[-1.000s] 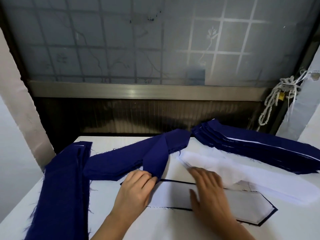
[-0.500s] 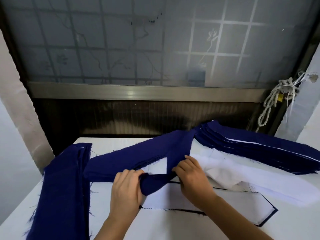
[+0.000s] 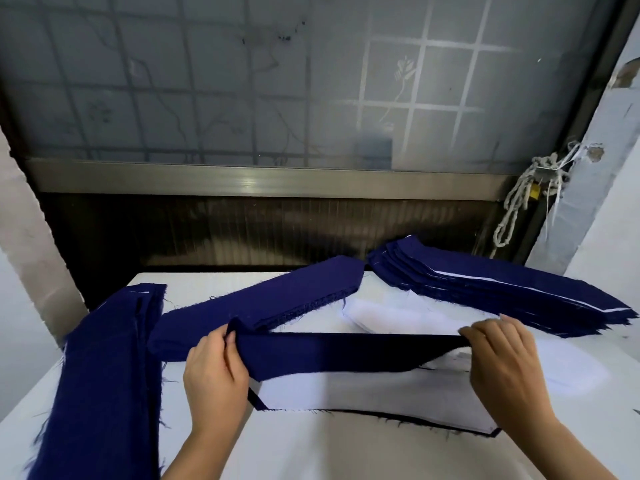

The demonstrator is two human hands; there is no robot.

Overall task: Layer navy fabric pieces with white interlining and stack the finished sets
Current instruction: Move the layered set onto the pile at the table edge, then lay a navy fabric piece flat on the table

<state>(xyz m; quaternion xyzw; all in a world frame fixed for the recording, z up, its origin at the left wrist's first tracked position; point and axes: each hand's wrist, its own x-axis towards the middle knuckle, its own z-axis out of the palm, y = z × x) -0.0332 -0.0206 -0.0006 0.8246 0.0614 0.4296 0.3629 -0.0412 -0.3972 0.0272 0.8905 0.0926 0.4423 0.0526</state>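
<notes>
At the counter [image 3: 311, 452] under a frosted window, a person is stretching a navy strip [image 3: 346, 355] out to full length, where half a second ago it was bunched in a fold between hands held close together. The left hand [image 3: 214, 372] is pinching the strip's left end, fingers clamped on the cloth; the right hand [image 3: 502, 362] is gripping the right end, fingers curled over its top edge. The strip is hanging taut just above the white interlining [image 3: 363, 393], which is lying on a navy base piece [image 3: 415, 419] showing as a dark border along the near edge. Opened flat, the strip is likely about to come down as the top layer, closing this set. Its long axis is running left to right, in line with the interlining below, which is tapering to a point at the right; the strip's own ends are hidden in the hands. The finished stack [image 3: 502, 289] is waiting at the far right.
</notes>
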